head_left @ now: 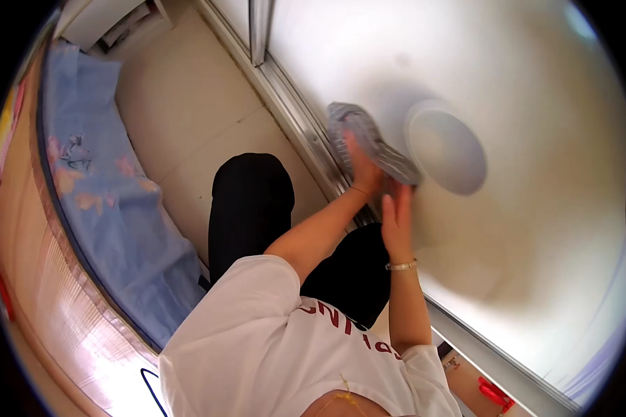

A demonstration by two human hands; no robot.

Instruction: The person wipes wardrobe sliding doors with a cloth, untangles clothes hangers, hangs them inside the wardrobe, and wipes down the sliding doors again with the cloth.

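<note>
A crumpled grey striped cloth [394, 164] is up against the frosted glass panel [522, 229], near its metal frame. My left hand [365, 167] is closed on the cloth, and folds of it hide part of the fingers. Just below, my right hand [397, 226] has its fingers stretched up toward the cloth's lower edge, with the fingertips at or touching it. A bracelet [401, 265] circles the right wrist. Both hands are slightly blurred.
A metal sliding track [302, 128] runs along the panel's base beside the tiled floor [188, 118]. At left, a blue flowered cloth [111, 181] hangs over an edge. My knee [252, 187] is bent below the hands. A red item [495, 395] shows at lower right.
</note>
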